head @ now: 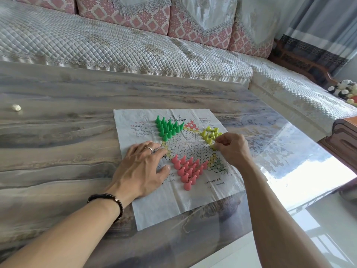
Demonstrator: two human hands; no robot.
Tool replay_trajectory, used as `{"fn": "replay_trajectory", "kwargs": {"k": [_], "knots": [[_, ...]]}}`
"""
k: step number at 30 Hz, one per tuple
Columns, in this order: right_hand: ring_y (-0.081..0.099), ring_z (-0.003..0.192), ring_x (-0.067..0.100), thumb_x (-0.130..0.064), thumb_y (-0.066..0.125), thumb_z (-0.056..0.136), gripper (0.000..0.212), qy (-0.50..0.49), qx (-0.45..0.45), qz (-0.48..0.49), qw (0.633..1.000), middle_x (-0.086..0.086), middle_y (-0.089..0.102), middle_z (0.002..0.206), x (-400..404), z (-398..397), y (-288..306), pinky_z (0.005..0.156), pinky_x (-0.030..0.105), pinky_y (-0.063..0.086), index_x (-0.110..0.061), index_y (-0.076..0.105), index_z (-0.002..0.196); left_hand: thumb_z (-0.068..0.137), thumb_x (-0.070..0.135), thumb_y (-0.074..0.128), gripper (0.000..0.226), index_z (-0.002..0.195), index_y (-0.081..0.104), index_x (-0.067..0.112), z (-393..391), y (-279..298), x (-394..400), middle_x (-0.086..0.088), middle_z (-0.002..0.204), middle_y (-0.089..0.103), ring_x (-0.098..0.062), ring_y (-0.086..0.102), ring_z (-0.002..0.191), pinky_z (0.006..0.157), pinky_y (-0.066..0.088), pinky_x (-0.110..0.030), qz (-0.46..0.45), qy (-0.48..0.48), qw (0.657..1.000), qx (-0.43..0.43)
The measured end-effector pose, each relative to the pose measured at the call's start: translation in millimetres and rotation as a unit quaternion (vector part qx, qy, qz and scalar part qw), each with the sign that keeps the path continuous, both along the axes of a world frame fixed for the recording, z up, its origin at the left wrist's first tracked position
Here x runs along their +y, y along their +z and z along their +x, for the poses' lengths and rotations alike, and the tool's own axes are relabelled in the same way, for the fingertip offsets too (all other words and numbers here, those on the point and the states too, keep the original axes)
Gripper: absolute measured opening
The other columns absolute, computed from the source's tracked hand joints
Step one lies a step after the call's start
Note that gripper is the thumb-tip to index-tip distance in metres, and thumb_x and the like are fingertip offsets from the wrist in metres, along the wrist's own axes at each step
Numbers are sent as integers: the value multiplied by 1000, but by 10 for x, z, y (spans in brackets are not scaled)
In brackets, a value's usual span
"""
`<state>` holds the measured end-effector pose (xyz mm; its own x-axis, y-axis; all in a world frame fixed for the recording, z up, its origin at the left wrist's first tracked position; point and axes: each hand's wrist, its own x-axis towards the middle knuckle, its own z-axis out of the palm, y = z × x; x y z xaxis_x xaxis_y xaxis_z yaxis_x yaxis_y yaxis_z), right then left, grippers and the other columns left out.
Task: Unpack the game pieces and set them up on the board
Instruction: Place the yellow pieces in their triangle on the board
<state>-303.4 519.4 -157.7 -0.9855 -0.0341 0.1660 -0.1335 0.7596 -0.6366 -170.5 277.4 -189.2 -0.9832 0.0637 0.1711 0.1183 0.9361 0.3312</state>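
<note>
A creased paper game board [193, 196] with a star of printed circles lies on the marbled table. Several green pegs [167, 127] stand upright in its far-left point. Several pink pegs [188, 170] fill the near point. Several yellow pegs [209, 134] sit at the right point, some upright and some tipped over. My left hand [144, 168] lies flat with fingers spread on the board's left side, a ring on one finger. My right hand [231, 147] pinches a yellow peg [212, 146] at the near edge of the yellow group.
The table [67, 147] has a glossy transparent cover that reflects light on the right. A small white object [16, 108] lies far left. A quilted sofa [116, 43] runs behind the table. Stuffed panda toys [342, 89] rest at the far right.
</note>
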Motion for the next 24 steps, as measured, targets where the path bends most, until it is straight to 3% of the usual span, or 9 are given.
{"fn": "replay_trajectory", "kwargs": {"k": [14,18,21,24], "knots": [[62,68,3,-11,80,72,15,25,32,18,999,-3,69,77,-42,19,-42,67,20,53,-12,73,86,94,53,35,54,143,39,29,8,2,1,1,150,36,-16,30,138,115,14,-36,-2,-1,1000,4],[66,73,7,-19,83,71,25,32,-17,-24,999,-4,69,80,27,31,27,65,19,51,-17,70,93,91,55,30,58,142,39,29,11,3,1,2,149,37,-15,31,137,115,15,-37,-3,-2,1000,2],[68,77,15,-12,74,81,22,33,-47,-96,994,3,71,86,161,-4,108,66,23,55,-9,68,102,91,54,31,58,141,40,28,4,10,3,1,148,38,-16,31,137,115,15,-37,1,-2,1000,5],[67,72,19,-6,60,91,17,20,-47,-97,994,10,71,86,179,-87,96,64,30,58,-7,67,107,89,56,28,60,142,38,29,1,2,2,3,150,36,-15,29,138,115,14,-35,0,-1,1000,5]]}}
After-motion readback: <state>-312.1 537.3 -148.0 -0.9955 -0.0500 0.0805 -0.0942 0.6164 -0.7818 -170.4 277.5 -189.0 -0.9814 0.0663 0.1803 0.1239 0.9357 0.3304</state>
